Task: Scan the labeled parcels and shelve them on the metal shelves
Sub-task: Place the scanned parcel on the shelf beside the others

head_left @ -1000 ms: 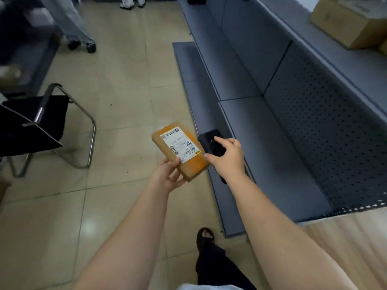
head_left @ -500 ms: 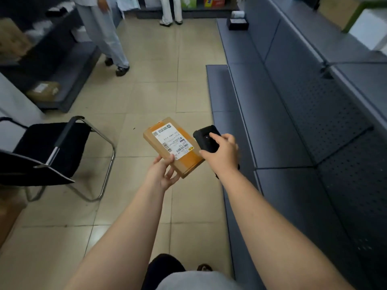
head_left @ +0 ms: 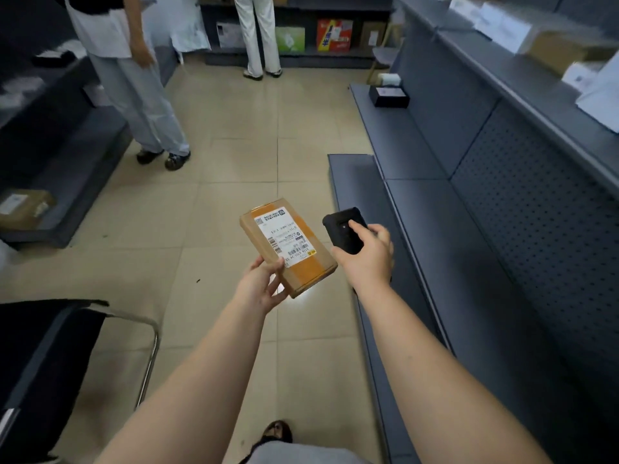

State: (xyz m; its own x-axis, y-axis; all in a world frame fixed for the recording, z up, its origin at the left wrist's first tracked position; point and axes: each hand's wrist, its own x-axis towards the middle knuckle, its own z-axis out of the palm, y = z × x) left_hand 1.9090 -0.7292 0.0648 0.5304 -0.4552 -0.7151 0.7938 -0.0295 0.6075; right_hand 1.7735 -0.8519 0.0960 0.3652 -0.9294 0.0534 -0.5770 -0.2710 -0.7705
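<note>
Holding position in the head view: left hand (head_left: 264, 285) grips the labeled parcel (head_left: 287, 245) by its near corner, label up; right hand (head_left: 366, 254) stays clasped round the scanner (head_left: 345, 233) at the parcel's 3 o'clock. Since a second ago the view has lifted toward the metal shelves (head_left: 435, 209). Judgement: shelving likely comes next.
</note>
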